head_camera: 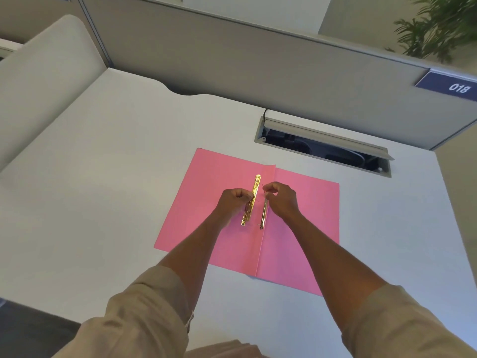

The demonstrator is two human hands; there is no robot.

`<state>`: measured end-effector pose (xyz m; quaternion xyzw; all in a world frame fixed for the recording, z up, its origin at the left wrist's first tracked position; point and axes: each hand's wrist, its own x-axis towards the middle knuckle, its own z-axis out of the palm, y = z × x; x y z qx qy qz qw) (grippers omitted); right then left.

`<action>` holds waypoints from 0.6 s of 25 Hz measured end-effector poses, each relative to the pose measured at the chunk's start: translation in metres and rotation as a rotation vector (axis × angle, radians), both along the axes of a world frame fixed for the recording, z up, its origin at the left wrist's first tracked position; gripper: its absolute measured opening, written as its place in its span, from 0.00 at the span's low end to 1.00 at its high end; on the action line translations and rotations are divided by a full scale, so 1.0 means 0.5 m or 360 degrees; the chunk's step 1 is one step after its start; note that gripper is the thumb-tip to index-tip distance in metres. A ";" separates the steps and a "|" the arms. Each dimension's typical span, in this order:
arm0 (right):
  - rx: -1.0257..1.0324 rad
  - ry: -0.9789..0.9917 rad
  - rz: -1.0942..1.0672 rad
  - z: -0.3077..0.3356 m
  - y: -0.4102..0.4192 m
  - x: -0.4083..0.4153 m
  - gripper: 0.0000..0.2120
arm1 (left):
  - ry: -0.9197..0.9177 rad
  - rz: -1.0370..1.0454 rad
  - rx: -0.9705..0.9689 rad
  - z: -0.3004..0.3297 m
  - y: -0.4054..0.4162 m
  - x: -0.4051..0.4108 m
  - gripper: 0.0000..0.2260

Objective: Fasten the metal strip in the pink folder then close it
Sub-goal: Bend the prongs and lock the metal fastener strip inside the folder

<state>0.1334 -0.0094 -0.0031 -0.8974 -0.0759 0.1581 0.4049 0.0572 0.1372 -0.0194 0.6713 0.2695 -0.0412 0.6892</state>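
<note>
An open pink folder (304,228) lies flat on the white desk (103,177). A gold metal strip (254,192) runs along the left of the fold, and my left hand (233,200) is closed on its middle. Just right of it, a thinner silver fastener bar (263,214) sits on the spine with a prong sticking out at its near end. My right hand (280,196) pinches the upright prong at the bar's far end. Both hands are close together over the folder's spine.
An open cable hatch (322,146) with a raised lid is cut into the desk behind the folder. A grey partition (258,68) with a "018" label (456,87) stands at the back. A cushioned divider (44,81) flanks the left.
</note>
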 end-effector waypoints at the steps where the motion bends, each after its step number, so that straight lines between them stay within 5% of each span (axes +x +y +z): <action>1: -0.0008 -0.0006 -0.0002 -0.001 0.002 0.000 0.09 | 0.0001 -0.0006 0.0008 -0.001 -0.001 0.001 0.06; 15: -0.0071 -0.0062 0.0001 -0.015 0.006 0.000 0.08 | 0.0001 -0.0121 0.0089 -0.004 -0.011 0.005 0.07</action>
